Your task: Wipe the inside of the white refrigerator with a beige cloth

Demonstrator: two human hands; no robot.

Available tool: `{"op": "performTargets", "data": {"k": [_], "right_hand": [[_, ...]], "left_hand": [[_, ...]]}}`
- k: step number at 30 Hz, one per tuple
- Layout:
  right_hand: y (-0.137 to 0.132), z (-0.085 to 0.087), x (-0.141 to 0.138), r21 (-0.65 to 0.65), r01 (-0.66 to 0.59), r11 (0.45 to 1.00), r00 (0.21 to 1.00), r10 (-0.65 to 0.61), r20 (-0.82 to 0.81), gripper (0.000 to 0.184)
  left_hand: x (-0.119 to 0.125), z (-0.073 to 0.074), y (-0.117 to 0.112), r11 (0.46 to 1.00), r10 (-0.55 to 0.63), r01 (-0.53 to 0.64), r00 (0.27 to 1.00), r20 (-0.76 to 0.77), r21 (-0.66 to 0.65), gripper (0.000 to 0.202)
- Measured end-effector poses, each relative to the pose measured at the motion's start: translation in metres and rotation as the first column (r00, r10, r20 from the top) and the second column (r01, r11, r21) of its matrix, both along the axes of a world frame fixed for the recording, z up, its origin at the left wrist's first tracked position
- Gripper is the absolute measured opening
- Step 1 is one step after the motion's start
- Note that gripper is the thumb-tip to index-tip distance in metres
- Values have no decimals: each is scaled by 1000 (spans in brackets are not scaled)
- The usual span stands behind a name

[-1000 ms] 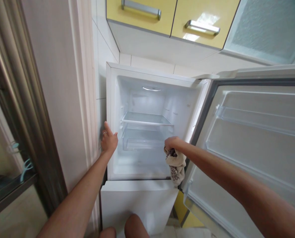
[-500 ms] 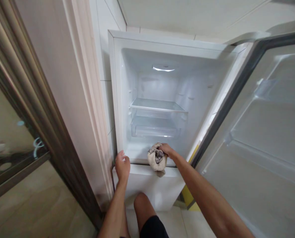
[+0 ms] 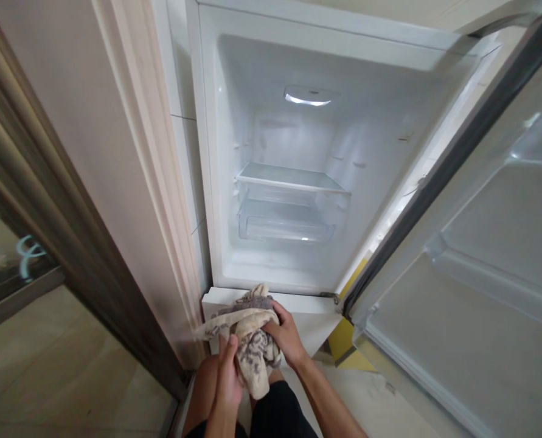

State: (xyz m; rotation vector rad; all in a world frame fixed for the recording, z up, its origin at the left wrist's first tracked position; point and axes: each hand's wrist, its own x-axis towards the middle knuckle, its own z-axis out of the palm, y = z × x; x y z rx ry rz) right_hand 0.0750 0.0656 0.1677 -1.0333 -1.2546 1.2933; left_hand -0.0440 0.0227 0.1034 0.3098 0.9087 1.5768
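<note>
A crumpled cream cloth [image 3: 255,359] with a grey pattern is held up in front of the lower white door of the refrigerator [image 3: 207,182]. My right hand [image 3: 289,334] grips it from the right, thumb pressed on top. From the left, my left hand [image 3: 229,371] closes on the cloth's lower edge, its fingers partly hidden behind the fabric. Behind the cloth the upper compartment stands open and lit, with a glass shelf [image 3: 293,176] and a clear drawer [image 3: 286,229] inside.
The open refrigerator door [image 3: 494,292] with its clear door bins spans the right side. A yellow panel [image 3: 348,347] stands low beside the hinge. On the left are a pale door frame [image 3: 129,170] and a brown metal-framed glass door [image 3: 83,237].
The cloth has come out of the compartment toward me and lower. My left hand has left the refrigerator's left edge and taken hold of the cloth. The view has moved closer.
</note>
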Motion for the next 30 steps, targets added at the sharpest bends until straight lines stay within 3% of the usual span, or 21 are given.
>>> {"op": "performTargets", "data": {"k": [3,6,8,11,14,20,26,30], "right_hand": [[-12,-22,-17,60,40,997,999,-38,-33,33],[-22,-32,-32,79,50,996,992,-40,-119,31],[-30,-29,-36,42,31,999,981,-22,-191,33],[-44,-13,-35,-90,8,996,943,-38,-331,44],[-56,4,-24,-173,16,985,899,-90,-428,52],[-82,19,20,-83,40,996,922,-69,-381,73],[-133,22,81,-173,276,945,902,-317,-294,66],[-165,27,109,-180,392,902,872,-427,-240,54]], "left_hand": [[-7,7,-11,994,-99,75,931,-351,-81,95],[-13,14,-19,977,-214,172,743,-635,-129,88],[-18,18,-22,976,-216,166,622,-753,-143,82],[-22,25,-25,982,-164,168,532,-831,-86,75],[-19,31,-27,981,-121,193,512,-851,-23,60],[-5,38,-27,977,-107,211,481,-870,-4,52],[12,32,-33,902,-232,432,462,-856,-11,57],[30,20,-42,884,-198,465,476,-857,54,56]]}}
